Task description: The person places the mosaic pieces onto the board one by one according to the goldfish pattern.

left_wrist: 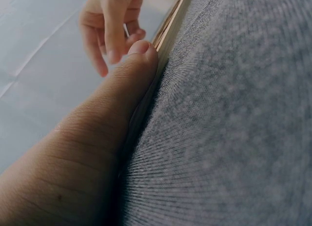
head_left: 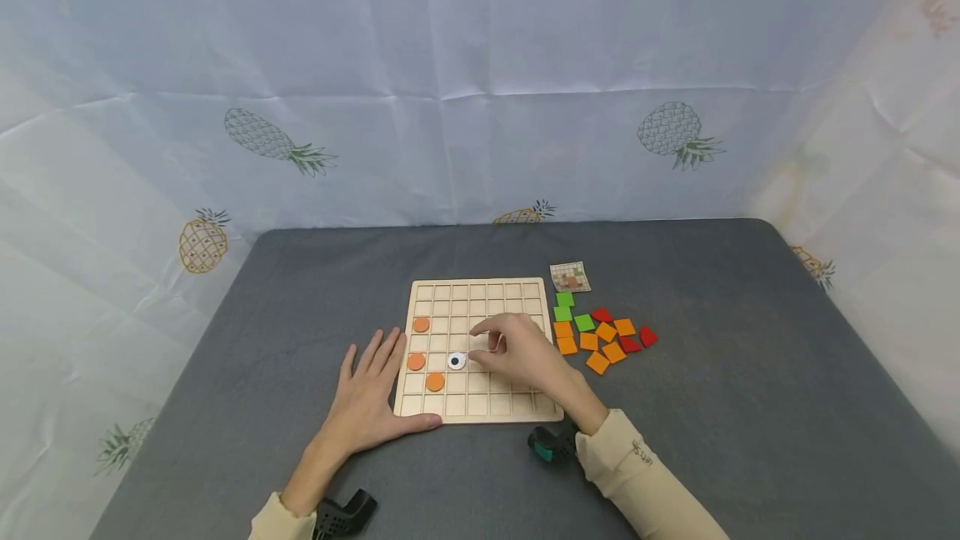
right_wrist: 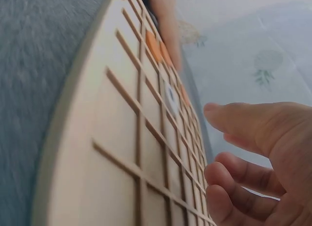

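Note:
A wooden grid board (head_left: 480, 420) lies on the dark table. My left hand (head_left: 363, 402) rests with spread fingers along its left edge, the thumb touching the near edge. Over the middle of the board hovers my right hand (head_left: 517, 352), thumb and fingers parted and nothing visible between them. Just left of its fingertips, a round white piece with a black dot (head_left: 457, 361) sits in a square. Three orange discs (head_left: 422, 324) occupy squares on the board's left side. In the right wrist view, the fingers (right_wrist: 243, 187) are loosely bent, apart from the board.
Right of the board lie several loose tiles: green ones (head_left: 583, 322), orange ones (head_left: 588, 342) and red ones (head_left: 629, 343). A small printed card with a grid pattern (head_left: 570, 277) lies beyond them. Pineapple-printed cloth (head_left: 480, 157) hangs behind the table (head_left: 720, 407).

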The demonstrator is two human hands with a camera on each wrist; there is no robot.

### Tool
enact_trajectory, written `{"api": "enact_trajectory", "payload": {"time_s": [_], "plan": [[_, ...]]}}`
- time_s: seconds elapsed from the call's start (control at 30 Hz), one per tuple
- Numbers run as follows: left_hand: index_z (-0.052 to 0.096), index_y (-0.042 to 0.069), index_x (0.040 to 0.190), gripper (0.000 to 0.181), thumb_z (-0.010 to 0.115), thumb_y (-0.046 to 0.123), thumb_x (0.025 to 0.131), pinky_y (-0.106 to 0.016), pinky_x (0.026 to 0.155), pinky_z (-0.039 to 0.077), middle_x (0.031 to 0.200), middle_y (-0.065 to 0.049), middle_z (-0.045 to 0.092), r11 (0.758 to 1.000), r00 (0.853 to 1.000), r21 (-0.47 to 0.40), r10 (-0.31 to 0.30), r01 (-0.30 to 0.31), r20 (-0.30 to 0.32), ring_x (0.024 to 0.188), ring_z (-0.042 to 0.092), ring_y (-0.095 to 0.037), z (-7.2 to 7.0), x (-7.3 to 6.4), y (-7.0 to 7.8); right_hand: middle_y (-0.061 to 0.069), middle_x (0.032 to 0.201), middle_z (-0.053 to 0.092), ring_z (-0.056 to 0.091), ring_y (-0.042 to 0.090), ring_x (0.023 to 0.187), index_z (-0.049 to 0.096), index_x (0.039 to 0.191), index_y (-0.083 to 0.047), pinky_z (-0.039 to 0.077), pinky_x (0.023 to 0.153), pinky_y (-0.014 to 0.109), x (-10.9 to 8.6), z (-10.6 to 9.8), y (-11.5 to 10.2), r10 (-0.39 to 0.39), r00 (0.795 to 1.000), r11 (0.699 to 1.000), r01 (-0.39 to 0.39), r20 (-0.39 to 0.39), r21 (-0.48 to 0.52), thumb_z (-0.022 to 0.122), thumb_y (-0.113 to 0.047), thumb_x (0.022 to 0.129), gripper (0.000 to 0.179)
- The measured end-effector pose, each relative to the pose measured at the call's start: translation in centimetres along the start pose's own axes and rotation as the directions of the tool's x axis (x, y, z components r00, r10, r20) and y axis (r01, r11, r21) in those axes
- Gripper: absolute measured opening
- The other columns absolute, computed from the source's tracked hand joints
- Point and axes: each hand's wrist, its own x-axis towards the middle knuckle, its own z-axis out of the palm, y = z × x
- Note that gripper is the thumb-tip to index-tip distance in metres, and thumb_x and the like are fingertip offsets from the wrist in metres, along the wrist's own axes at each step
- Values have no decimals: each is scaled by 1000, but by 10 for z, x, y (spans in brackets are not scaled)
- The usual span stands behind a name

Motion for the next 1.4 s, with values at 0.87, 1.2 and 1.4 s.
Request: {"api": "enact_trajectory", "payload": {"time_s": [0.87,1.2,1.4], "plan": [[21,15,165,131,70,85,66,-67,124,10,170,-12,27,1000,1000,-10,13,-14,-18,158,23,-38,0,0,-1,7,85,67,54,6,67,76,113,0,46,55,21,-83,-112,90,119,972,974,-155,-205,-168,80,-15,88,29],[23,14,165,130,70,85,67,-67,123,11,169,-13,29,1000,1000,-9,10,-10,-29,157,24,-39,1,0,0,11,89,69,58,13,72,75,116,1,46,59,25,-105,-125,115,233,943,922,-292,-239,-253,80,-20,87,36],[22,14,165,130,70,85,67,-67,123,11,170,-12,27,1000,1000,-14,11,-11,-21,158,23,-38,1,-1,0,19,97,72,66,26,82,75,114,3,54,67,41,-109,-124,117,376,895,870,-430,-240,-241,79,-30,89,42]]}}
